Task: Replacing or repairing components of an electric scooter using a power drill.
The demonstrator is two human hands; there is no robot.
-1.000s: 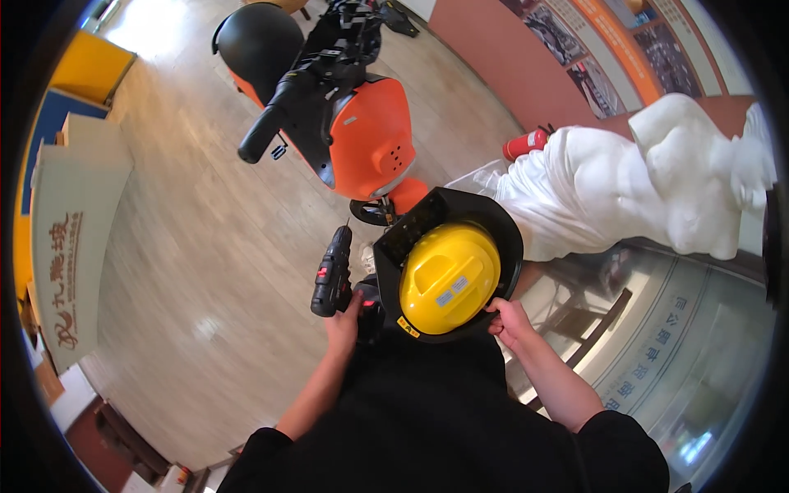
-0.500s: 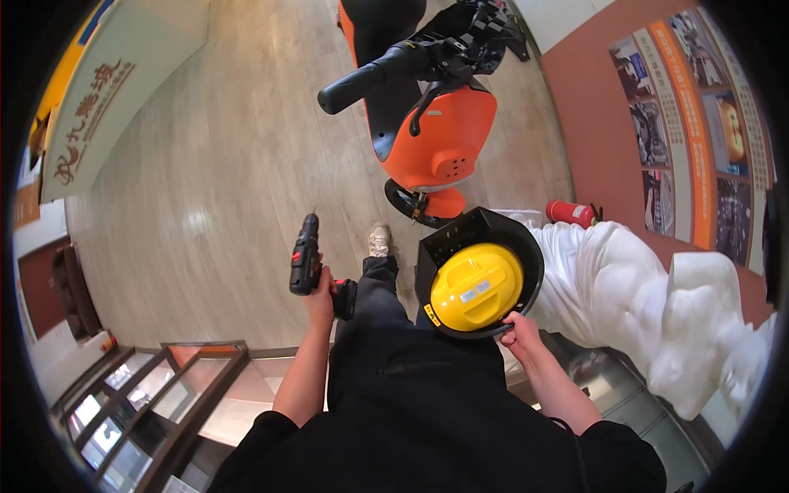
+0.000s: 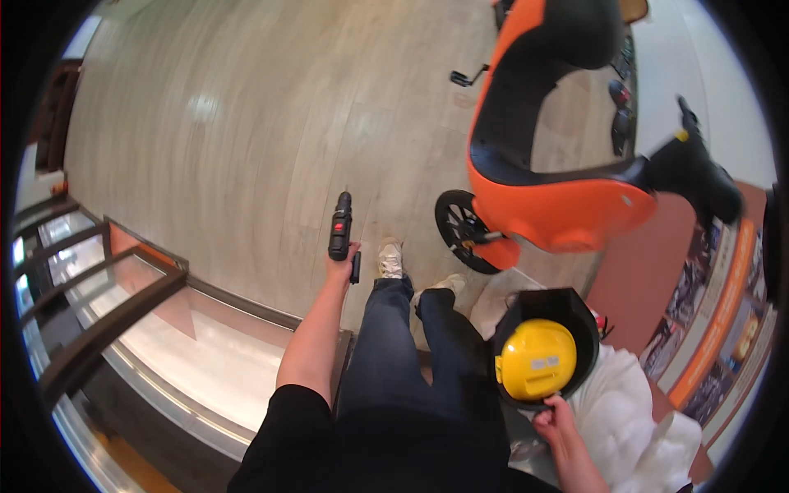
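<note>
My left hand point(image 3: 345, 256) is closed around the grip of a black cordless drill point(image 3: 339, 230) with a red mark on its body. The drill is held out over the floor, its thin bit tip pointing away from me. Lower right, my right hand point(image 3: 556, 421) grips the near rim of a black open container point(image 3: 565, 306). Inside the container sits a yellow domed shell point(image 3: 536, 355), which looks like a hard hat, with a pale label on it. The container hangs beside my right leg.
An orange electric scooter point(image 3: 559, 209) with black seat and handlebar stands ahead to the right. A white lumpy covering point(image 3: 620, 411) lies near the container. At left is a glass-topped case with dark frame bars point(image 3: 115, 329). Wall panels point(image 3: 707, 320) line the right side.
My view has turned leftward, so the scooter shows further right and from its side. Both hands keep their holds; the container sits lower and further right in the view.
</note>
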